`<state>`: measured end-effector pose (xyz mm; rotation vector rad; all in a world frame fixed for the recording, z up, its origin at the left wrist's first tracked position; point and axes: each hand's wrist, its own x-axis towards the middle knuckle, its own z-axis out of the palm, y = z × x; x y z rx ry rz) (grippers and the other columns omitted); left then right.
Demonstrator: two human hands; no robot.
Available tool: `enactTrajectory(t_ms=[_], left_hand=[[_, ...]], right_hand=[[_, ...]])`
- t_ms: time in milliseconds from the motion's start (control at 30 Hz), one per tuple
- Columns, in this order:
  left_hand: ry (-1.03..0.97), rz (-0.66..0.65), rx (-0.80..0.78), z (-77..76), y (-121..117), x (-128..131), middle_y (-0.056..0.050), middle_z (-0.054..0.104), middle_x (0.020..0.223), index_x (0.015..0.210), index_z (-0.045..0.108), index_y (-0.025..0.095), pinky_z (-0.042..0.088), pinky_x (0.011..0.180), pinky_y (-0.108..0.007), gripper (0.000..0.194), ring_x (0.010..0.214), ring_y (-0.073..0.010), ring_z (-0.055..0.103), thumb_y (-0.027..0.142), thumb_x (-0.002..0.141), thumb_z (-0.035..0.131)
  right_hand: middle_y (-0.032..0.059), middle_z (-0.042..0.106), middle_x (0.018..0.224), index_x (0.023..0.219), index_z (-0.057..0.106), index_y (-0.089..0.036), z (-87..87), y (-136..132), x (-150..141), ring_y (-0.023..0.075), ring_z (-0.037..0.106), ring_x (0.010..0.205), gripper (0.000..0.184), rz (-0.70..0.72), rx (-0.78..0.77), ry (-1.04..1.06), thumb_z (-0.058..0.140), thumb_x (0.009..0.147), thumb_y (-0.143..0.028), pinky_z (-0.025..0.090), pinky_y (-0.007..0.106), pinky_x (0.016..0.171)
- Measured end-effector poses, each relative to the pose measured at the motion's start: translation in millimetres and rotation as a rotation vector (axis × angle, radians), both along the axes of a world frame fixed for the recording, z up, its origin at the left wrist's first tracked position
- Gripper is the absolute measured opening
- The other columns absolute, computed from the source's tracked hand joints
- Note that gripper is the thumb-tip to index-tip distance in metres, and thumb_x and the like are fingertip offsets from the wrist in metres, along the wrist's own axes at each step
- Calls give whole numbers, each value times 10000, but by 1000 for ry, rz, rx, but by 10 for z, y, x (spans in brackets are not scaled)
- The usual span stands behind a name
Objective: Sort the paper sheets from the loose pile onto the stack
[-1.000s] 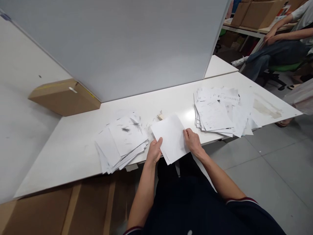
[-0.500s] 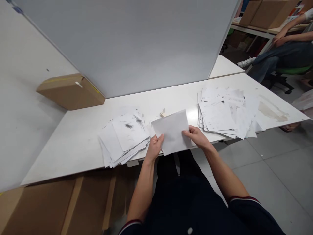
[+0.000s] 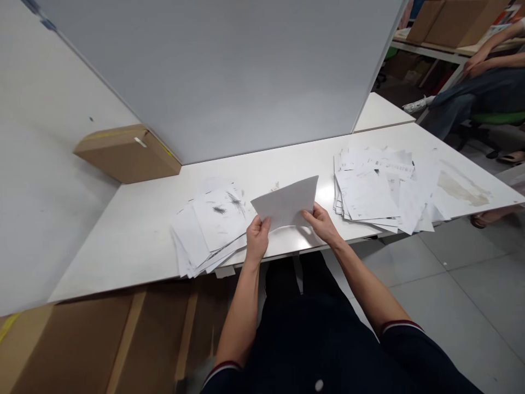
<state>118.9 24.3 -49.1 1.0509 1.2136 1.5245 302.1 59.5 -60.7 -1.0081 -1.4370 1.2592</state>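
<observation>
Both hands hold a white sheet of paper (image 3: 285, 203) above the front part of the white table. My left hand (image 3: 258, 239) pinches its lower left corner, thumb on the near face. At the lower right edge, my right hand (image 3: 323, 223) grips it the same way. The sheet is tilted up, with a slight curve, and its far face is hidden; I cannot tell if it is more than one sheet. Left of my hands lies a messy pile of papers (image 3: 219, 219) with dark scribbles. A second, wider pile of papers (image 3: 367, 194) spreads out on the right.
The white table (image 3: 135, 235) meets an upright grey-white panel (image 3: 254, 76) at the back. A cardboard box (image 3: 131, 156) stands at the back left corner. Larger cardboard boxes (image 3: 90, 339) sit below the table's left side. A seated person (image 3: 479, 93) is at the far right.
The paper has been tipped from facing up to standing more upright, its lower edge lifting so the tabletop shows below. Both hands rose slightly with it. The view shifted a little.
</observation>
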Motion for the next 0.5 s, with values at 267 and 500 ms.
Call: enactTrajectory(t_ms=[267,500], left_hand=[[-143,56,-19,-60,68,18,-19,623,920,966,553,206,450,801,-256,338,835,-125,599,328,683,691],[10,83,-66,-209,-28,31,-67,558,1172,1125,538,240,372,936,-252,584,1101,-169,518,193,586,758]], right_hand=[[36,606,835,977,560,-205,751,-20,241,163,536,717,235,-100,344,-668,375,871,-305,378,258,643],[33,498,593,776,504,-176,1241,-160,257,138,380,531,266,95,547,-1388,320,744,13,222,285,565]])
